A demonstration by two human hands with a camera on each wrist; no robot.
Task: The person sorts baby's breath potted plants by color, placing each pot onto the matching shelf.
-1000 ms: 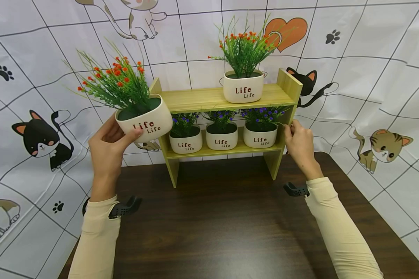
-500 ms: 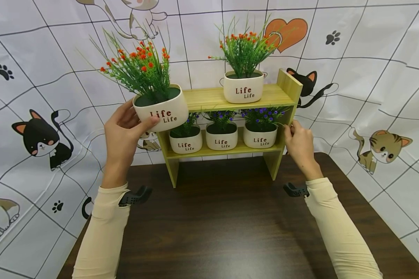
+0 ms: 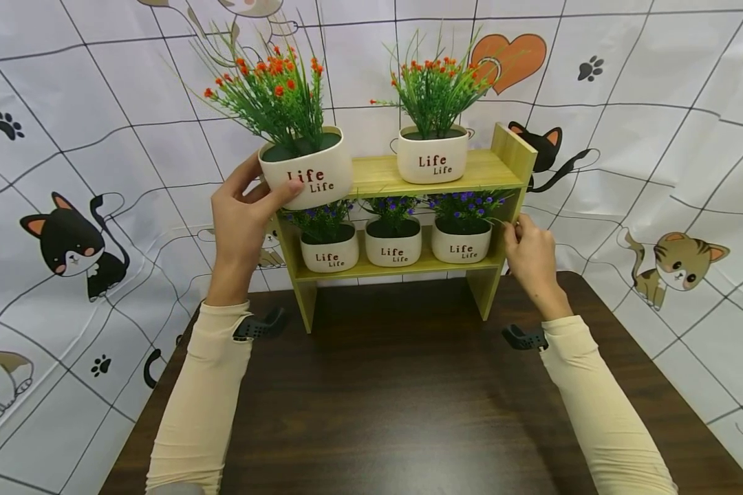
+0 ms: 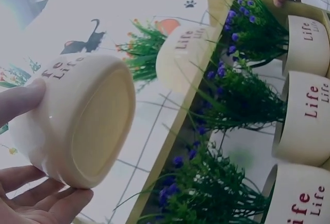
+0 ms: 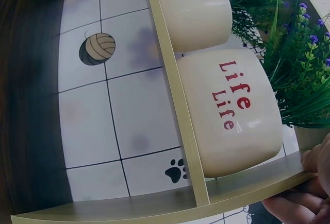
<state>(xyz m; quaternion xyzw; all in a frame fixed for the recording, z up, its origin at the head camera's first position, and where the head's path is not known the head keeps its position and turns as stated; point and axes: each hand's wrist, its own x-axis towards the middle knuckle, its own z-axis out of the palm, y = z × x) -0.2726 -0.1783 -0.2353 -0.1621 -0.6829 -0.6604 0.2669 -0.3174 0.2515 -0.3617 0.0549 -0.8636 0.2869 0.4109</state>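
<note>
My left hand (image 3: 243, 213) grips a white "Life" flowerpot (image 3: 322, 168) with orange artificial flowers, thumb on the front and fingers behind. This pot is slightly tilted at the left end of the wooden shelf's top board (image 3: 374, 173). In the left wrist view the held flowerpot (image 4: 67, 116) shows its bare underside, apart from the shelf. My right hand (image 3: 532, 258) holds the shelf's right side panel (image 3: 514, 199); in the right wrist view its fingers (image 5: 294, 206) are curled at that panel's edge. A second orange-flowered flowerpot (image 3: 432, 157) stands upright on the top board, right of the middle.
Three white flowerpots with purple flowers stand in a row on the lower board: left pot (image 3: 329, 249), middle pot (image 3: 393, 242) and right pot (image 3: 461, 242). The shelf stands at the back of a dark wooden table (image 3: 408, 399), against a cat-printed wall covering (image 3: 625, 165).
My left hand has carried the orange-flowered flowerpot right and upward, over the left end of the shelf, and it has become more level. The right hand has stayed on the side panel.
</note>
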